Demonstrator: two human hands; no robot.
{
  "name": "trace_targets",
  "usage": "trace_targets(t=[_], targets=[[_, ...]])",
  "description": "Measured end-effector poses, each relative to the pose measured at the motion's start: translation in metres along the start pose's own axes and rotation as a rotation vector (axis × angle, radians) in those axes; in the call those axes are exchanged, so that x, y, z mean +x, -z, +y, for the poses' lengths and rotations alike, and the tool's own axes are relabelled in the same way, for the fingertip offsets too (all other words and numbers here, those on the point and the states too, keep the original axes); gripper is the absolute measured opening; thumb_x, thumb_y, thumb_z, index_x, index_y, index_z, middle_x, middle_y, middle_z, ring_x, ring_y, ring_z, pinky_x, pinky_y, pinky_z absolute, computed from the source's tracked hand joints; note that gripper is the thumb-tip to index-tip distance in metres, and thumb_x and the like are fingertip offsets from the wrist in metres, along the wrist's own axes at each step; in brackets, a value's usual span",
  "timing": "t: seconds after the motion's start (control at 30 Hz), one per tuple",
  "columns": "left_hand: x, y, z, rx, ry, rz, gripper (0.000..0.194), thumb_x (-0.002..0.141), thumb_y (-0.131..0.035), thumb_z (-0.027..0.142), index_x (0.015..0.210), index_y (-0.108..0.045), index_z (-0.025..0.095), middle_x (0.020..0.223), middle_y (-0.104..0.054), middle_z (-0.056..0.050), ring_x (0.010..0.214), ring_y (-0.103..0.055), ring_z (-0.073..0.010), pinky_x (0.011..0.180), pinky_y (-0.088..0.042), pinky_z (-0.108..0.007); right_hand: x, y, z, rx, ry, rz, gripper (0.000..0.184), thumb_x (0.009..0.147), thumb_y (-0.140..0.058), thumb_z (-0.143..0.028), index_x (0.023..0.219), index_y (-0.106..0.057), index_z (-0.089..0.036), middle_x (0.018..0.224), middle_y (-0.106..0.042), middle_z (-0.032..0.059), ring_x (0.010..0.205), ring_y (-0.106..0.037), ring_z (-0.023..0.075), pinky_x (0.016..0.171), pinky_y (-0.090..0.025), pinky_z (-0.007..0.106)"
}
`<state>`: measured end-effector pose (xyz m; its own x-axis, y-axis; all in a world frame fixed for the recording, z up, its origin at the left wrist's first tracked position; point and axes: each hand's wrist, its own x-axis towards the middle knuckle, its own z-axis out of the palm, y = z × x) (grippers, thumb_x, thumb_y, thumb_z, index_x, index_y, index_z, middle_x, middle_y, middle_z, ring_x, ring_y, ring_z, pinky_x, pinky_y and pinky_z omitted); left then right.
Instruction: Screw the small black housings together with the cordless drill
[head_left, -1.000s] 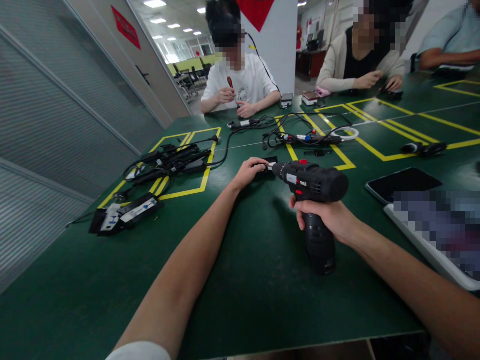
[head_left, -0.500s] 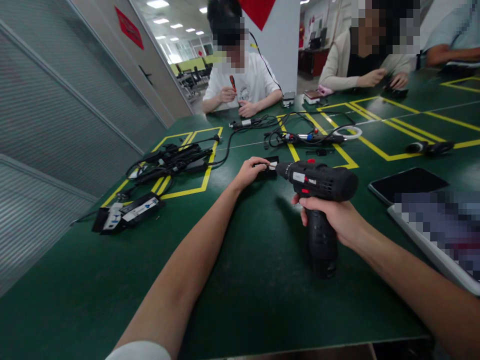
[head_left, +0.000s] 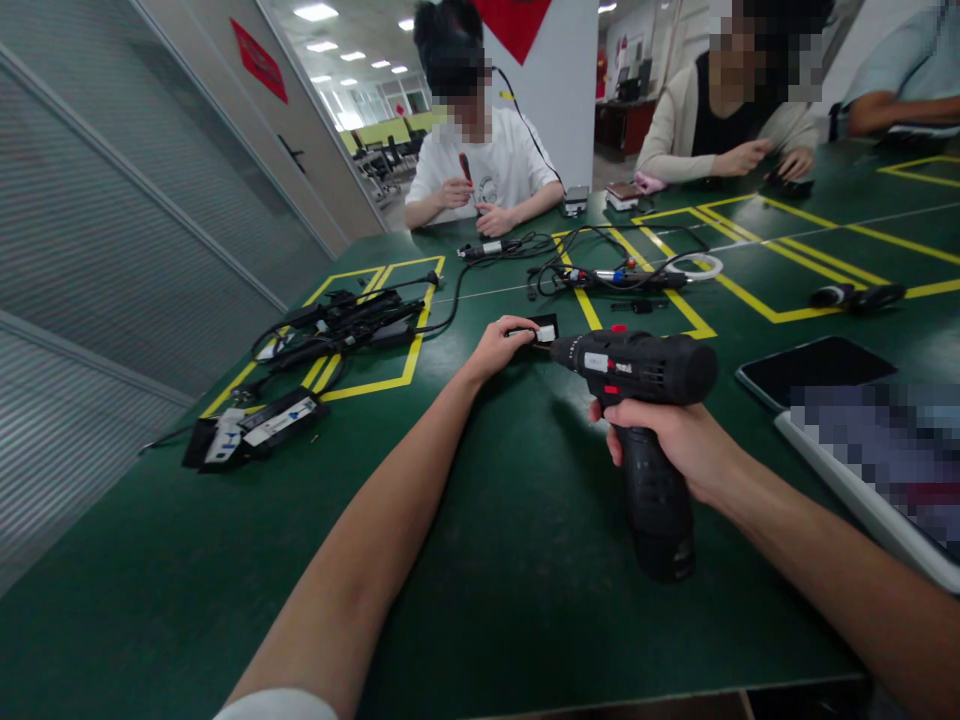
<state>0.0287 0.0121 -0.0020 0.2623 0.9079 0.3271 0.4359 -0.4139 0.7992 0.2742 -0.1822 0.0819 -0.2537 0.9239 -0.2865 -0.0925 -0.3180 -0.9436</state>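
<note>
Head view: the right hand point(head_left: 671, 430) is clamped around the handle of a cordless drill point(head_left: 649, 368), which points leftward. The thin bit point(head_left: 543, 346) ends at or very near a small black part point(head_left: 553, 320) with a white face; it seems to reach the near edge, though contact is too small to tell. For good control, the drill would best be lined up squarely with its contact point, pushed gently and run slowly, with the left fingertips clear of the bit.

The black part lies on the desk point(head_left: 465, 600) just beyond the drill's nose. On the nose's left, the left hand point(head_left: 496, 350) touches the part with its fingertips; whether it pinches or merely presses, I cannot tell. The hands are apart, with the part close to the left hand and the drill's front end between it and the right.
</note>
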Motion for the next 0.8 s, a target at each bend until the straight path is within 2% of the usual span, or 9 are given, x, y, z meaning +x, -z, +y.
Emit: trace_targets(t=[0.13, 0.33, 0.8], targets=[[-0.0003, 0.0002, 0.0017, 0.017, 0.014, -0.005, 0.025, 0.078, -0.062, 0.033, 0.098, -0.073, 0.021, 0.109, -0.069, -0.005, 0.109, -0.059, -0.0211, 0.103, -0.043, -0.035, 0.0014, -0.0008, 0.0021, 0.007, 0.007, -0.002, 0.016, 0.072, -0.067, -0.026, 0.084, -0.068, -0.016, 0.066, -0.066, 0.0041, 0.052, -0.056, 0.0146, 0.052, -0.042, 0.029], [-0.001, 0.0, 0.005, 0.044, -0.001, -0.005, 0.025, 0.08, -0.061, 0.033, 0.098, -0.073, 0.021, 0.109, -0.068, -0.005, 0.109, -0.059, -0.0208, 0.104, -0.041, -0.035, -0.0002, -0.0009, 0.0012, -0.057, 0.018, 0.001, 0.016, 0.072, -0.066, -0.027, 0.083, -0.067, -0.016, 0.056, -0.062, 0.0017, 0.052, -0.056, 0.015, 0.051, -0.039, 0.027], [0.0002, -0.0001, 0.0028, 0.056, 0.005, -0.002, 0.026, 0.079, -0.063, 0.036, 0.098, -0.073, 0.021, 0.11, -0.069, -0.004, 0.108, -0.059, -0.0202, 0.104, -0.042, -0.034, -0.0003, -0.005, -0.0051, -0.151, 0.005, 0.027, 0.015, 0.071, -0.064, -0.026, 0.081, -0.065, -0.015, 0.054, -0.062, 0.0022, 0.05, -0.056, 0.016, 0.052, -0.041, 0.028]])
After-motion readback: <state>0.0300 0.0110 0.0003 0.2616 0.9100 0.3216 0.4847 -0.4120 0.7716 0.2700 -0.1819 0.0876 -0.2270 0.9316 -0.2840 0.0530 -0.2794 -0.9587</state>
